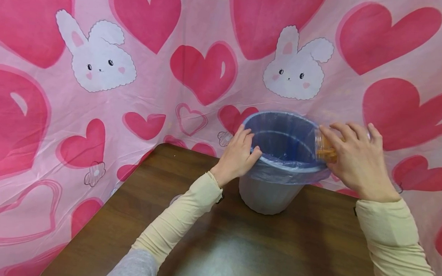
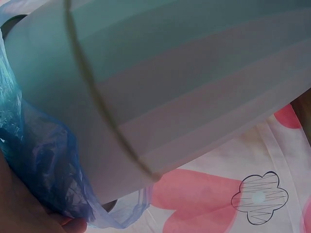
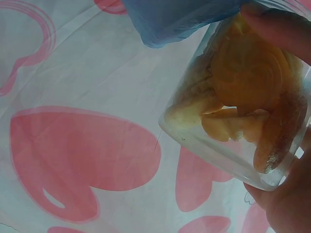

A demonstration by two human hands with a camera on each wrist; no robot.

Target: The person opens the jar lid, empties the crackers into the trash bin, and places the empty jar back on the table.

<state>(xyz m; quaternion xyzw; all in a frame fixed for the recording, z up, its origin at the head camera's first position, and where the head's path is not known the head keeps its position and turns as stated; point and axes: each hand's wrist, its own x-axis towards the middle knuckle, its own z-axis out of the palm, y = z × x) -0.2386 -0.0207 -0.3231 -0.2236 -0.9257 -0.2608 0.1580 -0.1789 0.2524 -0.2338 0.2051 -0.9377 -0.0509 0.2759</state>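
A grey-white trash can lined with a translucent blue plastic bag stands on the table. My left hand holds the can's near left rim through the bag; in the left wrist view, part of that hand shows beside the bag. At the right rim, my right hand grips a clear jar lying tilted on its side, its mouth end toward the can's opening. Orange-brown pieces of a food I cannot identify sit inside the jar. The can's bottom inside is hidden.
The dark wooden table has its back corner behind my left forearm. A pink cloth with hearts and rabbit faces hangs close behind the can. Something small, round and clear is partly hidden by the left sleeve.
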